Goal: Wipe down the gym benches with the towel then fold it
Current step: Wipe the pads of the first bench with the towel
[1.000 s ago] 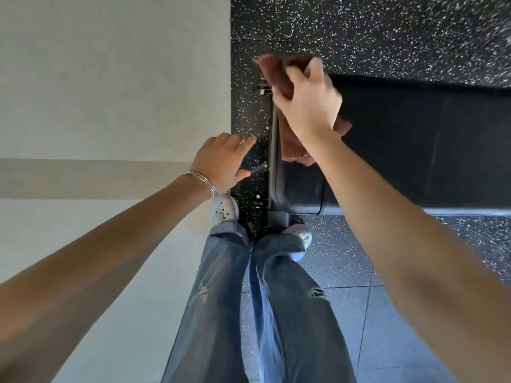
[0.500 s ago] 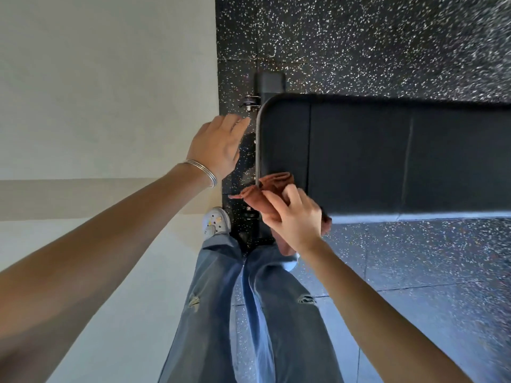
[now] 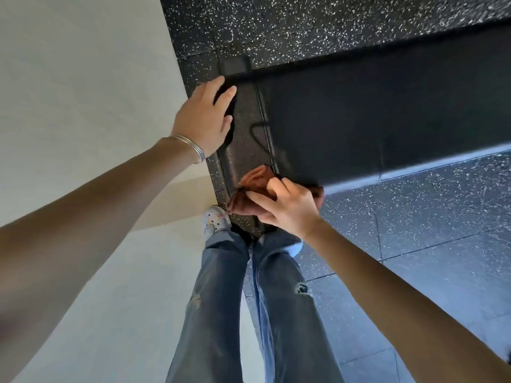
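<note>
Fingers point(image 3: 272, 189) of my right hand point(image 3: 287, 210) were curled tight around the rust-brown towel point(image 3: 255, 179), which sat bunched under and ahead of them, its folds spilling out past the knuckles toward the left and up onto the near corner of the black bench point(image 3: 387, 120). From where I watched, the cloth touched the pad's corner and its near edge, with a small dark tuft of it showing on the far side of the hand against the bench's lower rim. My left hand point(image 3: 206, 117) lay spread, fingers loose and gripping nothing, over the end of the bench; I could not tell whether the palm pressed the pad or hung just above it. A silver bangle point(image 3: 190, 146) circled that wrist. Beyond the hands, the bench ran off to the right across the speckled black rubber floor point(image 3: 304, 26), close beside a pale wall point(image 3: 83, 78) on the left. Below, blue jeans point(image 3: 221, 299) and a white shoe point(image 3: 215, 221) stood near the bench's end.
</note>
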`<state>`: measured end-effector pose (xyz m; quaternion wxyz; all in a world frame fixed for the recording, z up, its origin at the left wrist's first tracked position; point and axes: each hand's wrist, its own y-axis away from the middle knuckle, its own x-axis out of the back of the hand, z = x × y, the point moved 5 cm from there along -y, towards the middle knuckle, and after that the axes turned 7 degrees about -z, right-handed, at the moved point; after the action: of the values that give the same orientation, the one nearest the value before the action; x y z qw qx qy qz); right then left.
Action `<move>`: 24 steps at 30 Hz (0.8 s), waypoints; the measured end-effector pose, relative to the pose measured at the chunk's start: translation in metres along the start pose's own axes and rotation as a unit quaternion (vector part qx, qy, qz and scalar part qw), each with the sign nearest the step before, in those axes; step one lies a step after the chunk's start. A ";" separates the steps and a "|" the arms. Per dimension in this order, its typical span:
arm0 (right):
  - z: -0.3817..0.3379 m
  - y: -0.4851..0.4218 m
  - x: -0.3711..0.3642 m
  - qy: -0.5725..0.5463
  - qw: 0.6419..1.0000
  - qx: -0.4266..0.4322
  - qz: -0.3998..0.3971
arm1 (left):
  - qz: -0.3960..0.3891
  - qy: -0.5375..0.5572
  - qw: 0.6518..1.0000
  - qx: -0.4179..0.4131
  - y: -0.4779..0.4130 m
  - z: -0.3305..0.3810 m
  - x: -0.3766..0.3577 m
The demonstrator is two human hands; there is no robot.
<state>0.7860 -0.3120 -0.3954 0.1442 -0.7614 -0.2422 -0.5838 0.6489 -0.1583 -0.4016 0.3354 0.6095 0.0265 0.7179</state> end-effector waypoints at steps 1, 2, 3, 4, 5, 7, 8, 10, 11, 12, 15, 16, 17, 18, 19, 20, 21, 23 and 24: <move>0.011 0.010 0.001 0.003 1.000 -0.007 0.005 | -0.011 -0.011 1.000 -0.006 -0.002 0.009 -0.003; 0.023 0.019 0.004 -0.001 0.999 -0.031 0.021 | -0.018 -0.023 1.000 -0.007 -0.003 0.016 -0.006; 0.038 0.028 0.007 -0.002 0.997 -0.070 0.038 | -0.020 -0.033 0.999 -0.006 -0.004 0.023 -0.008; 0.053 0.038 0.010 0.002 0.991 -0.122 0.051 | -0.020 -0.043 0.999 -0.007 -0.005 0.030 -0.010; 0.070 0.050 0.013 0.009 0.982 -0.178 0.059 | -0.018 -0.052 0.998 -0.008 -0.006 0.036 -0.011; 0.106 0.077 0.021 0.023 0.956 -0.284 0.070 | -0.011 -0.069 0.997 -0.018 -0.006 0.048 -0.013; 0.125 0.090 0.026 0.022 0.936 -0.344 0.066 | -0.009 -0.077 0.997 -0.025 -0.006 0.054 -0.015; 0.160 0.110 0.034 -0.009 0.870 -0.489 0.055 | -0.012 -0.086 0.996 -0.036 -0.005 0.067 -0.020; 0.173 0.118 0.035 -0.037 0.824 -0.561 0.069 | -0.014 -0.088 0.995 -0.039 -0.004 0.074 -0.023; 0.179 0.121 0.034 -0.067 0.775 -0.621 0.095 | -0.014 -0.089 0.995 -0.040 -0.003 0.080 -0.025; 0.158 0.108 0.027 -0.121 0.706 -0.678 0.165 | -0.015 -0.092 0.995 -0.041 0.002 0.095 -0.026; 0.142 0.101 0.024 -0.134 0.715 -0.664 0.172 | -0.019 -0.094 0.994 -0.042 0.004 0.097 -0.026; 0.122 0.094 0.018 -0.153 0.732 -0.643 0.165 | -0.026 -0.099 0.994 -0.043 0.007 0.099 -0.026; 0.101 0.088 0.012 -0.176 0.751 -0.620 0.144 | -0.039 -0.105 0.993 -0.046 0.009 0.100 -0.027; 0.080 0.083 0.007 -0.198 0.771 -0.595 0.111 | -0.056 -0.112 0.991 -0.049 0.012 0.101 -0.028; 0.060 0.079 0.003 -0.214 0.790 -0.570 0.072 | -0.076 -0.121 0.988 -0.050 0.016 0.101 -0.028; 0.044 0.075 0.002 -0.224 0.804 -0.550 0.032 | -0.094 -0.134 0.985 -0.051 0.019 0.100 -0.028; 0.028 0.072 0.008 -0.244 0.812 -0.529 -0.030 | -0.122 -0.169 0.977 -0.051 0.025 0.101 -0.020; 0.025 0.073 0.016 -0.252 0.810 -0.527 -0.048 | -0.134 -0.182 0.973 -0.052 0.027 0.103 -0.013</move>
<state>0.8488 -0.3575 -0.3826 -0.3735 -0.8286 0.0390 -0.4152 0.7293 -0.2241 -0.3742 0.4594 0.7024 0.0088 0.5436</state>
